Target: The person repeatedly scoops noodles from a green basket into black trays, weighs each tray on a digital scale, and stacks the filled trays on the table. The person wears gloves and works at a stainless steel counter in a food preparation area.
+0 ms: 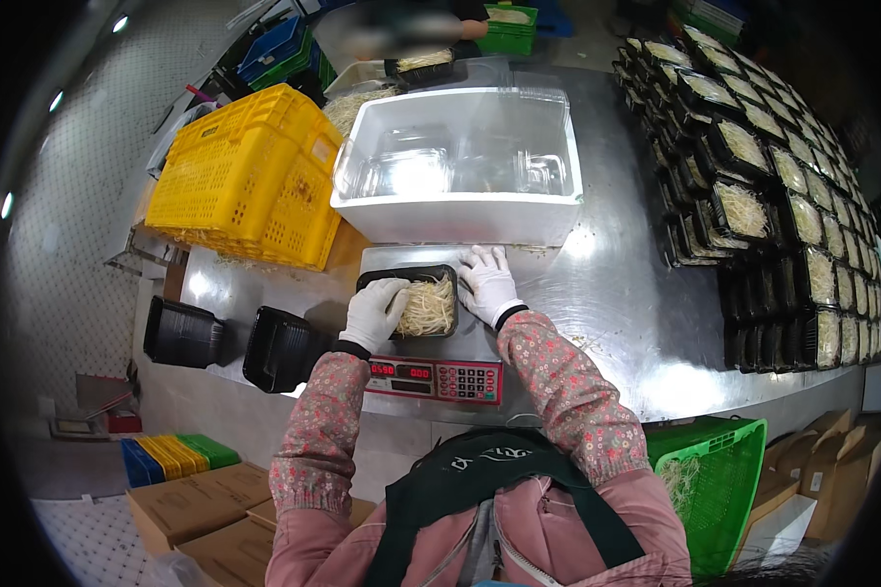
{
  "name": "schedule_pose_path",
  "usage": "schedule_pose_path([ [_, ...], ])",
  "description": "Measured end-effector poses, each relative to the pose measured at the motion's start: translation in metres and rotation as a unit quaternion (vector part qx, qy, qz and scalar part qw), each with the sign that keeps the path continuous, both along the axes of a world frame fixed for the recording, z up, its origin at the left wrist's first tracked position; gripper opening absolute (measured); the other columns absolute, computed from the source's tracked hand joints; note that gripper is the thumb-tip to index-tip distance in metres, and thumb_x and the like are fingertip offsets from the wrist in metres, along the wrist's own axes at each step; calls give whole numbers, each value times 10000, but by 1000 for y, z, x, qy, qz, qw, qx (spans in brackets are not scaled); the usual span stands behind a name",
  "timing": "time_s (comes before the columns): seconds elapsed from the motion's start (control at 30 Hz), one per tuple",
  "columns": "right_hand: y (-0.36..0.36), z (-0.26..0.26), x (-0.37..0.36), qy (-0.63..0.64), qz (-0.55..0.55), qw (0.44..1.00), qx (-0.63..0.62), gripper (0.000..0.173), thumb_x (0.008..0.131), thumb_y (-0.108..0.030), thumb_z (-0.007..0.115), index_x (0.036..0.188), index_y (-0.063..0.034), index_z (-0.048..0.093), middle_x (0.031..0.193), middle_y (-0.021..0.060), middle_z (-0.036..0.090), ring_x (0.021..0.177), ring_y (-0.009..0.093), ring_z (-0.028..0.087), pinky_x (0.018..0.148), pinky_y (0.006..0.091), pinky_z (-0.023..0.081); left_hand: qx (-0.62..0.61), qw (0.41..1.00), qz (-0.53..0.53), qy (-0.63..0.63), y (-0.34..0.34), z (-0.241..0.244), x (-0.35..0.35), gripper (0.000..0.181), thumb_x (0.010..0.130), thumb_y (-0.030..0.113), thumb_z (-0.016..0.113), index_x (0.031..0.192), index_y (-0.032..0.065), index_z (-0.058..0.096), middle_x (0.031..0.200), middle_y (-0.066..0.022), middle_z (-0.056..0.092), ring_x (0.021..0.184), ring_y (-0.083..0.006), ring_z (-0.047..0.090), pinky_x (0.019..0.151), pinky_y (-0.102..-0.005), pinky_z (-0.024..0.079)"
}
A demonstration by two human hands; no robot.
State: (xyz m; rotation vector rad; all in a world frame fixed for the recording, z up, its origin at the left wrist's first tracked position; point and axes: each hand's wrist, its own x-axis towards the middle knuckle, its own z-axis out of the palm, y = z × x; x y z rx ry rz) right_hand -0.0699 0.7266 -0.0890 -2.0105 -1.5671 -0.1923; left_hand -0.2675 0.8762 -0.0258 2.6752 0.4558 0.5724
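Observation:
A black plastic tray (446, 271) filled with bean sprouts (426, 307) rests on the metal platform of a digital scale (433, 380) with a red-framed keypad and lit display. My left hand (376, 312), in a white glove, lies over the tray's left side, its fingertips at the sprouts; whether it grips anything is unclear. Just right of the tray, my white-gloved right hand (488, 285) has its fingers spread and holds nothing. Beyond the scale stands a white foam box (455, 220) with clear plastic lids (411, 169) in it.
Nested black trays (275, 348) and another stack (183, 332) stand left. A yellow perforated crate (242, 176) is behind them. Many filled, wrapped trays (741, 209) are piled right. Below the table's edge are a green crate (727, 484) and cardboard boxes (198, 506). A person (404, 29) works opposite.

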Motion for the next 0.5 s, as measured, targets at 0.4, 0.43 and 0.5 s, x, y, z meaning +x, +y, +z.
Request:
schedule_pose_path([
  [0.4, -272, -84, -35, 169, -361, 916, -54, 1095, 642, -539, 823, 1481, -49, 317, 1512, 302, 262, 1417, 458, 215, 1157, 541, 170, 50, 992, -25, -113, -15, 6, 25, 225, 885, 70, 623, 1107, 78, 656, 1089, -106, 687, 1016, -306, 650, 896, -385, 510],
  [0.43, -274, -79, -49, 151, -363, 911, -127, 1212, 603, -610, 818, 1509, -38, 252, 1528, 330, 203, 1435, 485, 151, 1165, 560, 126, 68, 987, -34, -141, -18, 10, 31, 230, 894, 62, 612, 1119, 70, 656, 1107, -116, 684, 1042, -314, 646, 909, -385, 508],
  [0.5, -262, -84, -54, 138, -377, 895, -195, 1332, 578, -708, 771, 1535, -21, 150, 1553, 339, 112, 1446, 505, 66, 1170, 570, 54, 42, 981, -33, -187, -22, 17, 35, 273, 883, 22, 594, 1152, 39, 634, 1218, -146, 636, 1147, -334, 597, 987, -400, 468],
])
